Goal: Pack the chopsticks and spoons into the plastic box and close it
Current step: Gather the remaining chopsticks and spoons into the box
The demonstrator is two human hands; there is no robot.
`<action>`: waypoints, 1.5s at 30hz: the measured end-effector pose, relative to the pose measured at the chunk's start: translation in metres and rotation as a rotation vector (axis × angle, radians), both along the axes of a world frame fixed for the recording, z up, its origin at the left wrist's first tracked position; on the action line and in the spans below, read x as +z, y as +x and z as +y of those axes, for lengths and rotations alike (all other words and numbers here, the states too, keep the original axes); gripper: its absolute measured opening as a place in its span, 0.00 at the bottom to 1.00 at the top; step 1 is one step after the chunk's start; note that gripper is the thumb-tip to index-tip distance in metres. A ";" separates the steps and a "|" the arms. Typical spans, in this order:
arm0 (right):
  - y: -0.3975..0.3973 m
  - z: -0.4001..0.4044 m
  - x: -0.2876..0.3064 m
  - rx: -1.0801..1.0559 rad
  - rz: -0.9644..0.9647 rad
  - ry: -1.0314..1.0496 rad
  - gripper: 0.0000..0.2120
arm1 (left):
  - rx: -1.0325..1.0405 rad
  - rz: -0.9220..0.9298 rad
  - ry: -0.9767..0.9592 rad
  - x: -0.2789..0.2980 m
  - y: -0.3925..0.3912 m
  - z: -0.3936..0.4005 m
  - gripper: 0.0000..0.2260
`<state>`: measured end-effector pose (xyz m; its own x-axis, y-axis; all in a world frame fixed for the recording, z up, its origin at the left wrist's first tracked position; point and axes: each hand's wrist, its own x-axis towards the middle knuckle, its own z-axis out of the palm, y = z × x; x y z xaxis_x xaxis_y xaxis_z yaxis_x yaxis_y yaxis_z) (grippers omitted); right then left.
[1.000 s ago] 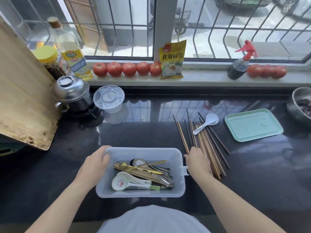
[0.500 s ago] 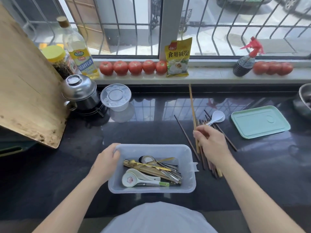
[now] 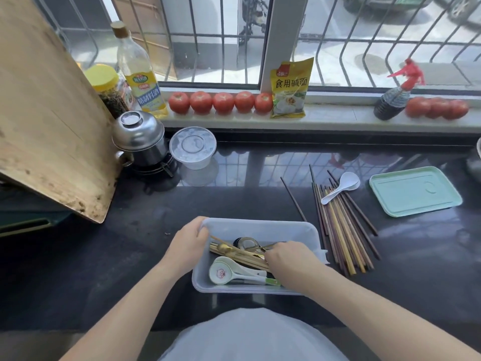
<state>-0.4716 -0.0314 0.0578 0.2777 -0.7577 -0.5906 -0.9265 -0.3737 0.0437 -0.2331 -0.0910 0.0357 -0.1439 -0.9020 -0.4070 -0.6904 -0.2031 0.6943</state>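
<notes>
Chopsticks lie in plastic box under right hand.

Plastic box translucent grey-white. Near spoon in it white, red motif in bowl, green handle tip. Loose chopsticks right of it mixed tan and dark brown; spoon on them plain white. Lid far right mint green. Countertop glossy black.

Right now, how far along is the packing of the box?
Partly done. Several spoons already lie in the plastic box. The left hand grips its rim; the right hand is inside it. Left: the chopsticks, the white spoon, the green lid.
</notes>
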 end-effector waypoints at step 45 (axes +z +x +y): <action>0.018 -0.020 0.001 0.111 -0.177 -0.038 0.11 | -0.033 0.266 0.388 0.016 0.016 -0.014 0.12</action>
<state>-0.4538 -0.0519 0.0586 0.4571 -0.7375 -0.4971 -0.8745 -0.4746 -0.1000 -0.2171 -0.1054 0.0513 -0.3151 -0.6840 -0.6580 -0.5094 -0.4630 0.7253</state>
